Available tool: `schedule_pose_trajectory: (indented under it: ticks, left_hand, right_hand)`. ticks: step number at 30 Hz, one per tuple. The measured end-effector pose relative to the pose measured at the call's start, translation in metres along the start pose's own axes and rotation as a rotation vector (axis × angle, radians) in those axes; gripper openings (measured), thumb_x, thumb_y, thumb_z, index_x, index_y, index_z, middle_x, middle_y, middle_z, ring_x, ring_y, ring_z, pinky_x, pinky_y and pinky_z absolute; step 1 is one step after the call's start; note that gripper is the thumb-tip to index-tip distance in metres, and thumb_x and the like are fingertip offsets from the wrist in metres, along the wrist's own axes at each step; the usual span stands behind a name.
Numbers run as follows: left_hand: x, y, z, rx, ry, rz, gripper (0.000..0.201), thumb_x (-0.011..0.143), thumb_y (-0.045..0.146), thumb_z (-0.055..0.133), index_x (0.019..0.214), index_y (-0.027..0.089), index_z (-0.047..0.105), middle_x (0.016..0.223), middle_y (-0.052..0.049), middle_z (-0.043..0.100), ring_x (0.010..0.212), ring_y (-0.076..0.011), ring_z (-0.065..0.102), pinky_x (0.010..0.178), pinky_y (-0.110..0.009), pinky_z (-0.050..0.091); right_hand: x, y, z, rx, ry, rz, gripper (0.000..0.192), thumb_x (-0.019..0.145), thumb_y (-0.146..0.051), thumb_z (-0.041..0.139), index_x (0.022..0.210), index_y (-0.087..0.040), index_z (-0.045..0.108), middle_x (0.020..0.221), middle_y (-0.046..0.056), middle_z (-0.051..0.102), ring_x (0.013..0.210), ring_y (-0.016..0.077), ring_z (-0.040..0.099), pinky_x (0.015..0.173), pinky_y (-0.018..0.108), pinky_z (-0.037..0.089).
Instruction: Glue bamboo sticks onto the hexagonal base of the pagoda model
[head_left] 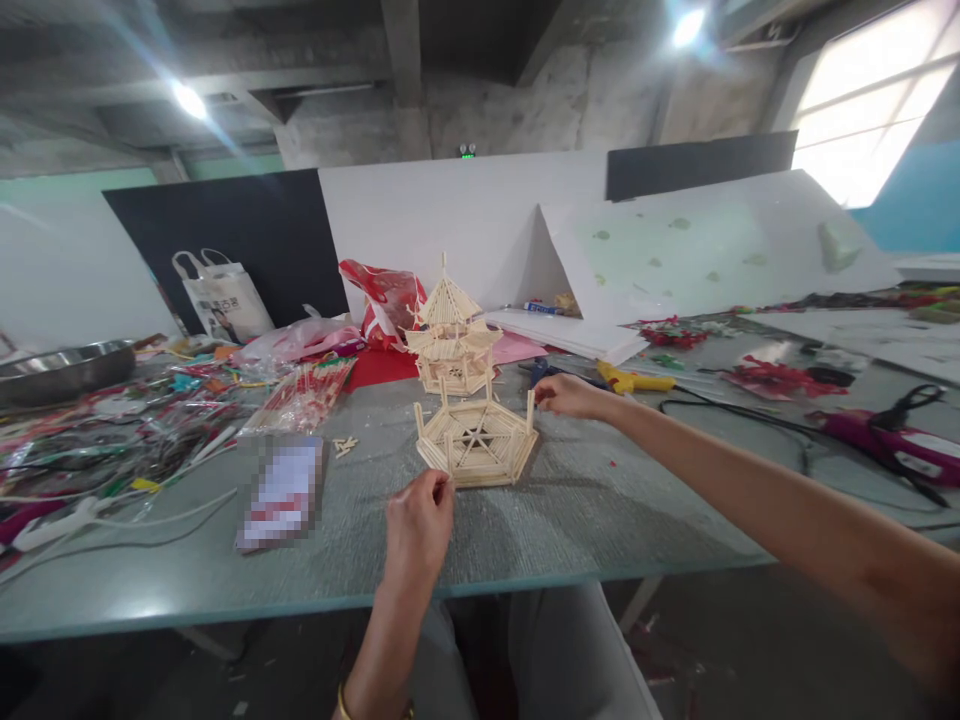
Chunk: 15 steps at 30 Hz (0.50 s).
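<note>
Steadying hexagonal stick base (477,443) | left hand (418,522) pinches near corner | right hand (564,394) pinches far post | keep grips light, level.

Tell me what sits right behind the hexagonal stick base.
Directly behind the hexagonal stick base stands a roofed stick pavilion, with a red sheet beneath and behind it. The pavilion's foot is partly covered by the base's posts.

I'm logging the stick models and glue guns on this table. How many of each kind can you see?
Hexagonal stick bases: 1, between the left hand and right hand
Stick pagodas: 1
Yellow glue guns: 1
Purple glue guns: 1
Total: 4
</note>
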<state>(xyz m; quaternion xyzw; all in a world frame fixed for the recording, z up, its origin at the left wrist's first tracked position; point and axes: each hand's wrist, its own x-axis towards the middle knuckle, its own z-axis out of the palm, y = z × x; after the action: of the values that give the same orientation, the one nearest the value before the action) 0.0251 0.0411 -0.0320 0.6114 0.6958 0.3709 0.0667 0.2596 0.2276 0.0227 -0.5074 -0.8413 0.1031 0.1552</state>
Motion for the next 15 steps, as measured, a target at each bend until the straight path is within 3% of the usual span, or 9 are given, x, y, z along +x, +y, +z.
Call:
schedule_pose_trajectory:
  ticks: [6,10,15]
  left_hand:
    - [0.001,-0.004,0.001,-0.021,0.014,0.018,0.014,0.079,0.023,0.050,0.079,0.019,0.063,0.069,-0.002,0.067,0.065,-0.0127,0.062,0.063,-0.022,0.039]
    - [0.002,-0.004,0.001,-0.033,0.010,0.013,0.013,0.078,0.021,0.050,0.078,0.019,0.063,0.067,-0.002,0.067,0.063,-0.0125,0.061,0.062,-0.021,0.039]
    - [0.002,-0.004,0.002,-0.038,0.019,0.009,0.013,0.078,0.020,0.050,0.076,0.019,0.062,0.067,-0.002,0.067,0.065,-0.0127,0.062,0.062,-0.021,0.038]
  right_hand:
    - [-0.016,-0.001,0.003,0.036,-0.083,-0.008,0.027,0.066,-0.011,0.049,0.088,-0.015,0.065,0.085,0.002,0.068,0.075,0.0144,0.062,0.062,0.019,0.045]
    - [-0.017,-0.005,-0.011,-0.029,0.068,0.037,0.026,0.069,-0.016,0.050,0.091,-0.016,0.065,0.091,0.004,0.068,0.083,0.0170,0.061,0.073,0.024,0.044]
    - [-0.004,-0.025,-0.031,-0.024,0.233,0.004,0.021,0.073,-0.026,0.052,0.088,-0.017,0.064,0.086,0.002,0.068,0.079,0.0162,0.061,0.070,0.024,0.043]
